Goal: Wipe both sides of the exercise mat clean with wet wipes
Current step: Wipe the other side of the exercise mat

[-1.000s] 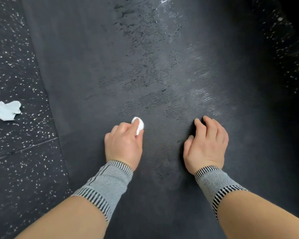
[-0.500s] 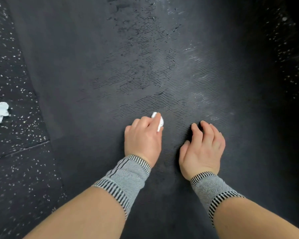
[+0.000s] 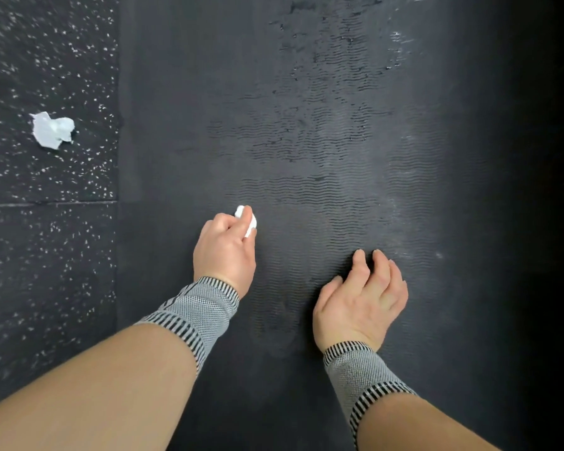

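A balled wipe (image 3: 247, 221) is pinched by the left hand (image 3: 225, 252) on the mat (image 3: 323, 141). The right hand (image 3: 360, 301) is braced there, fingers loosely curled, nothing held. Patches may be missed with so small a wad.

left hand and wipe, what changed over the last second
The left hand, gripping the balled wet wipe, rubbed right toward the right hand, then back left. The right hand's fingers lifted and curled a little, staying on the mat. The crumpled wipe stays on the floor.

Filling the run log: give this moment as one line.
left hand grips wet wipe on exercise mat | right hand fingertips rest on mat, holds nothing | crumpled wipe lies on speckled floor
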### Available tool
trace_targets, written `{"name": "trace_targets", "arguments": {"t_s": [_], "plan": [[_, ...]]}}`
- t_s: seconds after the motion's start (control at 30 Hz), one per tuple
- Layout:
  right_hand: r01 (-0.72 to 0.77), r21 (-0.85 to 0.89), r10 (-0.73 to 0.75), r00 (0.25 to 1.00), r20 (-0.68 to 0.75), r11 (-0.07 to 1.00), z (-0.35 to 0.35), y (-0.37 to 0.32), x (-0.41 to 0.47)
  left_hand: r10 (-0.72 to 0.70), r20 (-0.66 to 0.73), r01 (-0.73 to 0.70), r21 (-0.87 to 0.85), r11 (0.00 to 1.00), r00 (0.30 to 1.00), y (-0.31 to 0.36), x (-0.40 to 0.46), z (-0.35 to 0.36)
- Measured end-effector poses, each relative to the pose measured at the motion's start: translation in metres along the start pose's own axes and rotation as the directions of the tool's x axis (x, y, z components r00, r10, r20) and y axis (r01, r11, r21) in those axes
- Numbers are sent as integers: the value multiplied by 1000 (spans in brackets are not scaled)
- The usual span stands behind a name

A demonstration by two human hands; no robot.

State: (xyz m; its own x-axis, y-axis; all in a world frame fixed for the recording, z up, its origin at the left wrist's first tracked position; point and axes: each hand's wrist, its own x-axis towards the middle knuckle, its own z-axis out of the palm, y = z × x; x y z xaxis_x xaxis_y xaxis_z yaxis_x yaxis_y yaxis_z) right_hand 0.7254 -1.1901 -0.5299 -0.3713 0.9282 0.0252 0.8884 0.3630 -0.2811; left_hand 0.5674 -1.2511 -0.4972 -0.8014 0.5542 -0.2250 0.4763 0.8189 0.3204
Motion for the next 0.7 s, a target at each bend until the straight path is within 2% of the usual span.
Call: {"name": "trace_targets", "arguments": {"t_s": [0.2,0.4,0.57,0.63,0.7], "plan": [[-4,6,4,1000,11,1000,-1,2,-1,-22,15,22,17,1000,1000,1,0,2],[-20,-10,20,1000,-16,1000,1,-2,1,-45,-38,45,9,999,998,7,-6,10],[-34,23,34,999,12,999,-7,-4,0,175,70,-179,43,983,982,47,-26,29],[39,22,-40,998,45,999,-15,7,4,162,58,-165,59,985,985,44,-26,31],[212,-18,-208,972,112,977,-24,33,9,89,27,-90,52,995,996,27,-24,28]]}}
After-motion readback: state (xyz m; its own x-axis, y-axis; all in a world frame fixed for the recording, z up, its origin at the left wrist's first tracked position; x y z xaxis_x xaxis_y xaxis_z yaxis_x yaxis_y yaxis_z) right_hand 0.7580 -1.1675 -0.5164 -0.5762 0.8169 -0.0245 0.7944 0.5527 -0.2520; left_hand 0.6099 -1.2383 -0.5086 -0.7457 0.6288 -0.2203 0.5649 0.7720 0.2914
